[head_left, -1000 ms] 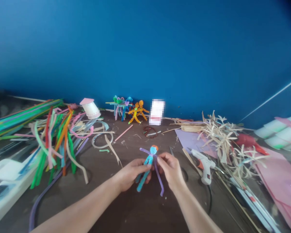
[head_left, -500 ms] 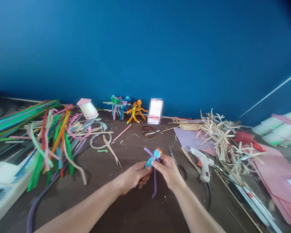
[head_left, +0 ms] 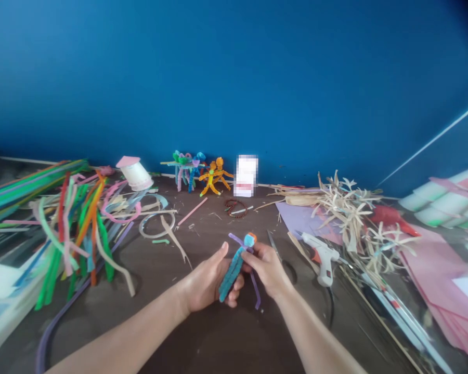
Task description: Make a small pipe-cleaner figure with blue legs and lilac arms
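A small pipe cleaner doll (head_left: pixel 231 274) is in my hands at mid-table. Its long teal body slants down to the left, below a light blue head with an orange back. My right hand (head_left: pixel 268 270) pinches it just under the head. My left hand (head_left: pixel 207 284) cradles the body, fingers curled behind it and thumb raised off. A purple pipe cleaner (head_left: pixel 256 291) crosses the doll at the neck, one end sticking out at upper left, the other hanging beneath my right hand. Scissors (head_left: pixel 275 246) lie just past my right hand, their handles partly hidden.
Finished pipe cleaner figures (head_left: pixel 212 179) stand along the blue wall. Loose colored pipe cleaners (head_left: pixel 89 223) heap at left, near a white cup (head_left: pixel 137 176). At right are a hot glue gun (head_left: pixel 323 257) with its cord, dried-leaf flowers (head_left: pixel 339 218) and pink sheets (head_left: pixel 432 270).
My left thumb has lifted off the doll and the left hand has opened somewhat, exposing the teal body. The purple tail has swung right. The whole view has shifted slightly.
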Available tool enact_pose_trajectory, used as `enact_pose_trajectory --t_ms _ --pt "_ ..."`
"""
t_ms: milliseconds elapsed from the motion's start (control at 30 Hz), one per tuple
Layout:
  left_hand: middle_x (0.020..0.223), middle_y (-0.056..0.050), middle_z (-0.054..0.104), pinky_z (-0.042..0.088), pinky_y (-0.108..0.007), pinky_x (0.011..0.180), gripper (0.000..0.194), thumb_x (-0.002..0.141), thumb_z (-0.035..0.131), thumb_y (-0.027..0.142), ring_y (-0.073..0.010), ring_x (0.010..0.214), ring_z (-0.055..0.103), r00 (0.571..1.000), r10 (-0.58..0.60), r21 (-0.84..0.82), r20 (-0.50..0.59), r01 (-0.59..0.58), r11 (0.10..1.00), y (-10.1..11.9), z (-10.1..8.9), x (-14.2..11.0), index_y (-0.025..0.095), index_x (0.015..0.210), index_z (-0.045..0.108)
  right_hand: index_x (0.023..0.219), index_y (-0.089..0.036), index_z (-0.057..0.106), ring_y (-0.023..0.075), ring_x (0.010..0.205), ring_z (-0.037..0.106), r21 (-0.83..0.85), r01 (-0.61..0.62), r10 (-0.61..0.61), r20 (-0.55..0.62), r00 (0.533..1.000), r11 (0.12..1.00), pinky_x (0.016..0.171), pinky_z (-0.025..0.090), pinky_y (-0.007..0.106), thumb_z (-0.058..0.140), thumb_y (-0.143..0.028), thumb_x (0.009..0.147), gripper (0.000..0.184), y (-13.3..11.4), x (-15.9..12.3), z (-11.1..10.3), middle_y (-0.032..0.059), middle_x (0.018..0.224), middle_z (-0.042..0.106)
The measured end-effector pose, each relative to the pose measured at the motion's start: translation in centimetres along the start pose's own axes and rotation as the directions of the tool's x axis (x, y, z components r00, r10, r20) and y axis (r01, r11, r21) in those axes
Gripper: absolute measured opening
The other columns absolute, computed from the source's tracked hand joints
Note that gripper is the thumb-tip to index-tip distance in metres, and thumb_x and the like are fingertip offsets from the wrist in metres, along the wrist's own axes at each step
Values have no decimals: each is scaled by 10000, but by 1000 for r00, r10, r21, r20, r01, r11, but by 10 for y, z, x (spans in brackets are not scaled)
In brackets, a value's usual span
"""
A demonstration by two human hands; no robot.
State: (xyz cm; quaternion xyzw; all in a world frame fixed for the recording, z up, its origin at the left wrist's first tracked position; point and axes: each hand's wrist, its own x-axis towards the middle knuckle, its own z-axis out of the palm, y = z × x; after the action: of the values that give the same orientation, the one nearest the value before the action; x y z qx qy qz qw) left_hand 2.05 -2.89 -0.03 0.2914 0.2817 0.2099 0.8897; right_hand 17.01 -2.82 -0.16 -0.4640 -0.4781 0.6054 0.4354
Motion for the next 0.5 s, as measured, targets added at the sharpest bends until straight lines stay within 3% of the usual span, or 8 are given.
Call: enact_pose_trajectory --t_ms 67,167,267,400,500 --pt "613 -23 530 408 -280 516 633 710 248 689 -129 472 498 999 17 18 -31 -16 1000 1 0 -1 136 800 543 642 -150 495 80 429 473 7 -3 3 22 1000 1000 448 355 201 595 -314 713 205 -1 -1 0 -54 495 474" --pt "637 -45 561 398 -267 500 593 722 296 661 -140 479 533 992 61 135 -111 -46 990 1 -1 -4 127 757 549 758 -154 508 109 427 519 50 -15 8 146 989 999 449 395 227 547 -338 751 188 -3 -5 2 -35 531 522" --pt "645 -30 569 389 -236 484 412 732 458 543 -133 510 544 956 205 310 -208 -135 941 -1 -1 -5 140 757 539 851 -169 503 141 490 563 75 12 -28 223 974 997 473 432 253 533 -334 757 192 -4 -7 4 -14 596 565" --pt "581 9 532 405 -214 506 268 726 548 416 -108 516 516 870 399 453 -291 -242 858 -2 1 -2 150 722 525 823 -180 502 131 582 563 63 86 -91 84 992 994 511 434 232 594 -310 705 198 1 -3 4 -1 690 580" --pt "639 -2 561 423 -218 518 218 723 567 360 -108 533 535 859 408 419 -309 -262 869 -1 1 -2 149 772 538 805 -164 511 110 541 534 49 82 -82 4 997 995 499 409 217 568 -308 734 170 6 0 2 -13 619 566"
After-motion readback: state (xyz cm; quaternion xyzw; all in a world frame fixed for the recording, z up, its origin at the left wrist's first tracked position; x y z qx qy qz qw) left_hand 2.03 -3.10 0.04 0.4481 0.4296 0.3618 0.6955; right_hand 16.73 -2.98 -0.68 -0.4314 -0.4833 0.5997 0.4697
